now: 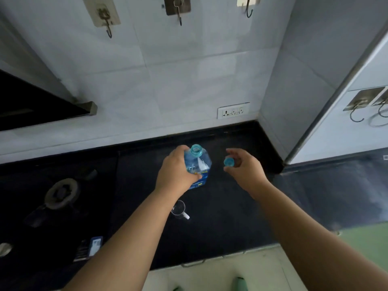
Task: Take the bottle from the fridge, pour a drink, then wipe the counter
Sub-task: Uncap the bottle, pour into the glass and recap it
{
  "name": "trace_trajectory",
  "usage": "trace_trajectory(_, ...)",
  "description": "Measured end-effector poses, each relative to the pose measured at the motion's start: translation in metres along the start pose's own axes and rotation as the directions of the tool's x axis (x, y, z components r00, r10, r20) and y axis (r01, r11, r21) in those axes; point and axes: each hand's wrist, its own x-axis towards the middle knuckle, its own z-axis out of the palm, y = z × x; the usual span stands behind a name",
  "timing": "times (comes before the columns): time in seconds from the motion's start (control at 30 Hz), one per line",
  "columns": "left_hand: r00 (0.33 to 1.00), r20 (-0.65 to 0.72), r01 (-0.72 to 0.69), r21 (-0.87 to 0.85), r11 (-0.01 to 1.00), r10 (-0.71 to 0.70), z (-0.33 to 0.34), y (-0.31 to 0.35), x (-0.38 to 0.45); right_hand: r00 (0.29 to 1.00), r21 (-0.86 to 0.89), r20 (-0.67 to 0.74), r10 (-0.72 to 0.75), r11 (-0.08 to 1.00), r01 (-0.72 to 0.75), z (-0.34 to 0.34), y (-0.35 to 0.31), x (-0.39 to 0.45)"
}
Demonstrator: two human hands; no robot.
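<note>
Two bare hands work over a dark table in a kitchen corner, seen from a camera on the person's head. Clock directions below treat the bottle as the centre of the dial.

Far out at about 8 o'clock, a gas burner (60, 193) sits on the hob, unlit and unused.

At the centre, the left hand (176, 171) wraps its fingers and thumb around the shoulder of a clear plastic bottle (197, 164) with a blue label. The bottle appears to stand upright on the table (231, 217), so it is already out of the fridge. Its mouth is uncovered. The firm grip likely steadies the bottle against twisting and readies it for lifting.

At about 6 o'clock, close below the bottle and partly hidden by the left forearm, stands a small clear glass cup (179, 210) with a handle. It looks empty, though that is hard to confirm. Its position near the bottle suggests pouring comes next.

At 3 o'clock, a little apart from the bottle, the right hand (241, 166) pinches the teal cap (228, 162) between thumb and fingertips, the other fingers loosely curled. Holding the cap aside keeps the mouth free for pouring.

Farther out at about 1 o'clock, a white socket plate (233, 111) sits on the tiled wall.

No cloth for wiping is visible.
</note>
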Motion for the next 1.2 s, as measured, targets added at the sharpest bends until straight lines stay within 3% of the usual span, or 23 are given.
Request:
trace_trajectory(0.13, 0.995, 0.087, 0.058, -0.047, 0.997, -0.054, 0.044, -0.01, -0.003, 0.987, -0.144, 0.089, 0.137, 0.982, -0.123, 0.026, 0.058, -0.001)
trace_trajectory(0.33, 0.978, 0.191, 0.096, -0.073, 0.993, -0.08, 0.089, -0.022, -0.013, 0.945, -0.203, 0.136, 0.299, 0.942, -0.269, 0.053, 0.12, -0.01)
trace_trajectory(0.63, 0.972, 0.216, 0.117, -0.078, 0.99, -0.098, 0.108, -0.027, -0.012, 0.928, -0.338, 0.149, 0.341, 0.9, -0.276, 0.069, 0.155, -0.002)
trace_trajectory(0.87, 0.937, 0.314, 0.186, -0.084, 0.979, -0.151, 0.106, -0.028, -0.021, 0.891, -0.471, 0.2, 0.408, 0.837, -0.278, 0.074, 0.154, -0.001)
trace_trajectory(0.93, 0.937, 0.289, 0.225, -0.07, 0.972, -0.196, 0.102, -0.034, -0.025, 0.892, -0.499, 0.204, 0.404, 0.827, -0.26, 0.074, 0.144, -0.002)
trace_trajectory(1.0, 0.939, 0.168, 0.311, -0.03, 0.95, -0.302, 0.1, -0.048, -0.032, 0.932, -0.435, 0.206, 0.298, 0.881, -0.185, 0.073, 0.131, -0.004)
trace_trajectory(1.1, 0.842, -0.073, 0.534, -0.025, 0.845, -0.534, 0.101, -0.076, -0.05, 0.965, -0.222, 0.257, 0.045, 0.975, 0.014, 0.069, 0.11, -0.006)
trace_trajectory(1.2, 0.684, -0.005, 0.727, -0.075, 0.683, -0.729, 0.112, -0.099, -0.066, 0.941, 0.005, 0.339, 0.004, 1.0, -0.006, 0.07, 0.099, -0.005)
